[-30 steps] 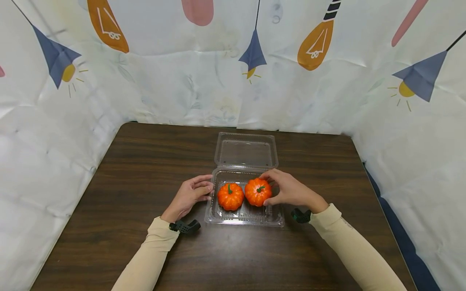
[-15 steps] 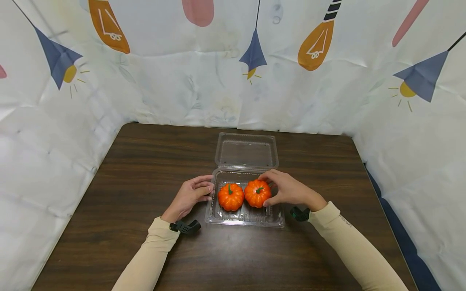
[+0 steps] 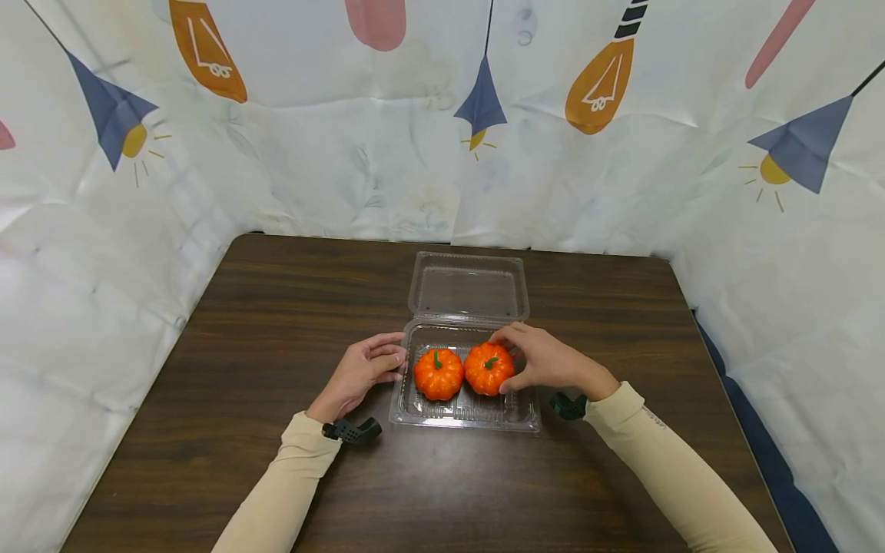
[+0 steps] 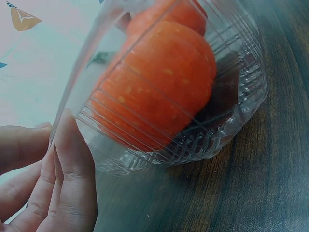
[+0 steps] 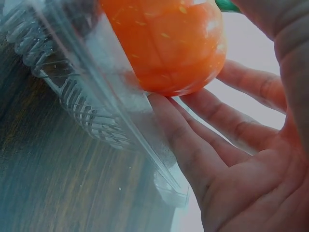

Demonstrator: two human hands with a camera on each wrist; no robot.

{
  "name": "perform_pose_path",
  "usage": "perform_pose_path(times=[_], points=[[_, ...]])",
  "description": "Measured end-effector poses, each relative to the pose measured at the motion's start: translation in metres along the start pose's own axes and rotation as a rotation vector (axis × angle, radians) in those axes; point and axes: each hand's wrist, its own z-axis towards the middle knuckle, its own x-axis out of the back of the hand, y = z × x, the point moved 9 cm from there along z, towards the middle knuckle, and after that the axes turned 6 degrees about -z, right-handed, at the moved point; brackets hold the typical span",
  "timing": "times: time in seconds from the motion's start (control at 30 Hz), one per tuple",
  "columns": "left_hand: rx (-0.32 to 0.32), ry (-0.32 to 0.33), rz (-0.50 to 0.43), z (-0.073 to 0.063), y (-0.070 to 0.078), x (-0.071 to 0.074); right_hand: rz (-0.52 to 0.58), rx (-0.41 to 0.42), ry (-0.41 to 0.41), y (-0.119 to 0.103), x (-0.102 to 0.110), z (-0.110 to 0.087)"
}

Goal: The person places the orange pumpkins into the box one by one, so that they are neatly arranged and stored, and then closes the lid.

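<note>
Orange pumpkin [image 3: 482, 376] in the right hand [image 3: 553, 359] points its stem [image 3: 491, 362] rightward.

We are in a small screened-off nook; whether it belongs to a home, lab or office, we cannot tell. Creased white sheeting [image 3: 332, 184], printed with blue lamps [image 3: 481, 96] and orange bulbs [image 3: 600, 88], walls in the back and both sides of our dark, wood-grained tabletop [image 3: 207, 430].
</note>
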Motion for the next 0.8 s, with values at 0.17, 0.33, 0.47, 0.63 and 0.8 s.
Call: perform_pose_path(times=[0.17, 0.33, 0.47, 0.63, 0.8], points=[[-0.001, -0.001, -0.003, 0.0003, -0.0004, 0.0004, -0.032, 0.003, -0.006, -0.0014, 0.0004, 0.0005], [-0.002, -0.002, -0.011, 0.0001, -0.0006, 0.0007, -0.046, 0.008, -0.025, -0.0018, 0.0005, 0.0018], [-0.003, -0.002, -0.007, 0.0002, -0.0007, 0.0006, -0.058, 0.011, -0.043, -0.0011, 0.0003, 0.0032], [0.001, 0.005, -0.002, 0.0006, -0.0013, 0.0008, -0.076, 0.005, -0.067, -0.0007, -0.0005, 0.0051], [0.002, 0.009, -0.001, 0.0005, -0.0016, 0.0009, -0.078, 0.003, -0.079, -0.0002, -0.0013, 0.007]])
